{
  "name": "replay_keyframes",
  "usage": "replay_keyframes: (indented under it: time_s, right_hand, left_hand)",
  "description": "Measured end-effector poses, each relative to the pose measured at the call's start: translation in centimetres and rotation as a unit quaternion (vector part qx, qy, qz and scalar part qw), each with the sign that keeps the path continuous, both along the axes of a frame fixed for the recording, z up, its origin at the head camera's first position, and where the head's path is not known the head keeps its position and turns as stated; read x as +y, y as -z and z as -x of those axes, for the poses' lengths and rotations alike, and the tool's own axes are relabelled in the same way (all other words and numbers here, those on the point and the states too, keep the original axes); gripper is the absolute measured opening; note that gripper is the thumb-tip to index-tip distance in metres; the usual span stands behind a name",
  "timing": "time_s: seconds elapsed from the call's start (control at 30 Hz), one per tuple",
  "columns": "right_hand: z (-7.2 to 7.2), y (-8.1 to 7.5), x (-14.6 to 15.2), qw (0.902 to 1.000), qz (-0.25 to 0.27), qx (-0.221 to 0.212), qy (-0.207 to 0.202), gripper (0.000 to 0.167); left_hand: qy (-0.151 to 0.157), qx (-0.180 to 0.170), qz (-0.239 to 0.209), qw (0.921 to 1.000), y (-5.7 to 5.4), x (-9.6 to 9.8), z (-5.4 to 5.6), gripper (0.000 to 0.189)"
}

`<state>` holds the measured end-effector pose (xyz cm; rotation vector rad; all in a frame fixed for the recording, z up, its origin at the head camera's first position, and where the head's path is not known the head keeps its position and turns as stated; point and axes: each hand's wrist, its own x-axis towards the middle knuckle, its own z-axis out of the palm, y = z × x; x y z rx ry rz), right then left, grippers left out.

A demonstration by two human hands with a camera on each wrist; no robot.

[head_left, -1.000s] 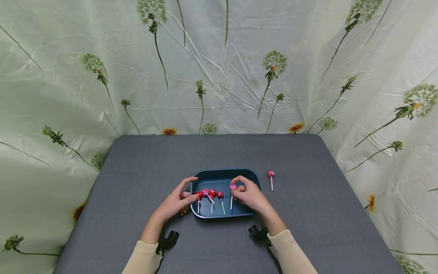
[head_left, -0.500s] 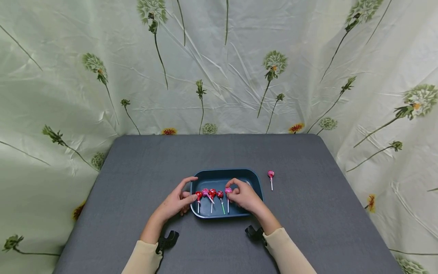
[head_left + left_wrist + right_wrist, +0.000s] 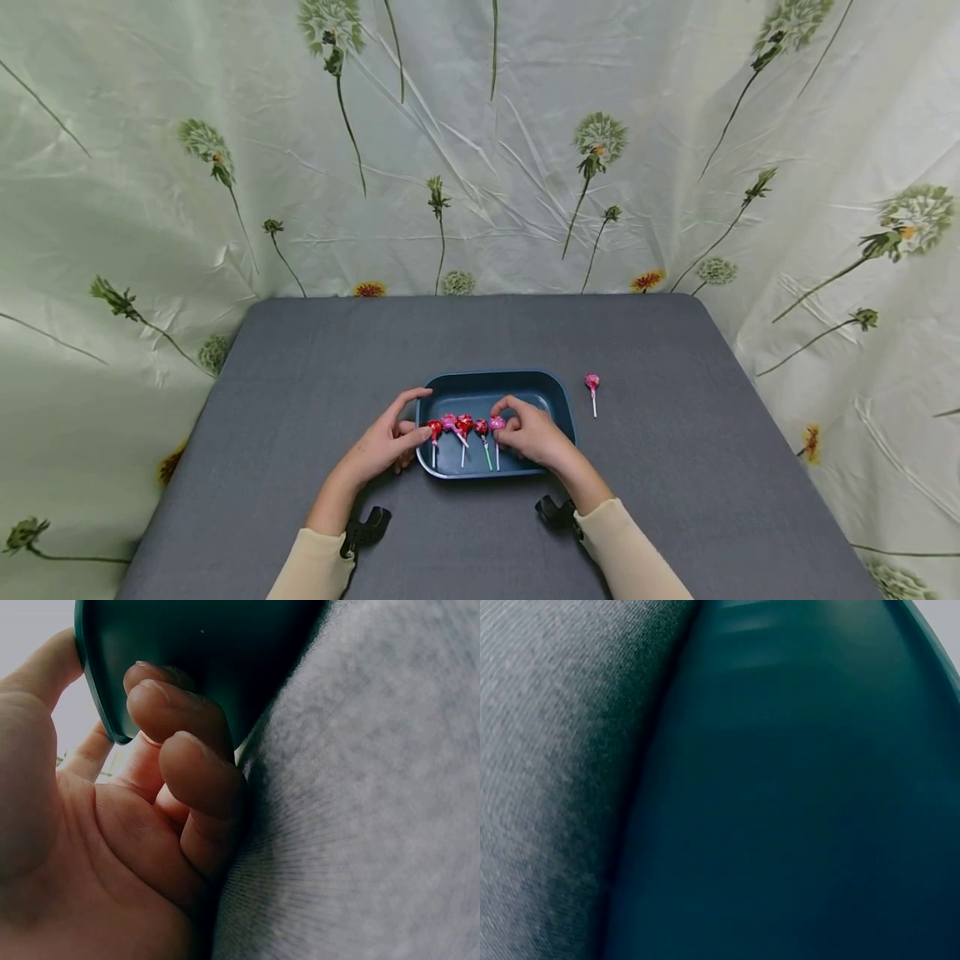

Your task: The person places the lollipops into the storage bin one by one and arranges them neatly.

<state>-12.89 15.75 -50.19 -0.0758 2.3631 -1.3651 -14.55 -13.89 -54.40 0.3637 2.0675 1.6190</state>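
A dark blue tray [image 3: 495, 383] stands on the table, with several wrapped lollipops in a row inside it. At its left end my left hand [image 3: 378, 442] holds the rim, thumb over the edge; in the left wrist view, curled fingers [image 3: 199, 776] lie against the tray's outer wall [image 3: 202, 652]. My right hand [image 3: 534, 435] pinches the head of a pink lollipop [image 3: 497, 422], stick toward me, beside a dark red lollipop [image 3: 482, 427] with a green stick. Further left lie a red lollipop [image 3: 464, 423], a pink-purple one [image 3: 449, 422] and another red one [image 3: 435, 427].
One pink lollipop [image 3: 592, 381] lies on the grey tabletop [image 3: 645, 467], right of the tray. A flower-printed curtain [image 3: 480, 150] hangs behind the table. The right wrist view shows only the tray wall [image 3: 780, 787] and grey cloth [image 3: 547, 787].
My right hand has moved left inside the tray, bringing the pinched pink lollipop up beside the dark red one. The left hand stays at the rim.
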Motion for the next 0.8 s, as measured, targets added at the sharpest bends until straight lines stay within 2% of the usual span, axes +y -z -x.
replay_keyframes:
  time_s: [0.47,0.8]
  right_hand:
    - [-0.26,-0.01,-0.09,0.9998,-0.018,0.003,-0.013,0.029]
    - [-0.3,0.1,-0.14,0.9998,-0.019,-0.006,-0.006,0.029]
  left_hand:
    - [0.001,0.005,-0.001,1.0,0.01,-0.08,-0.1,0.063]
    - [0.0,0.004,-0.001,1.0,-0.09,-0.01,-0.1,0.064]
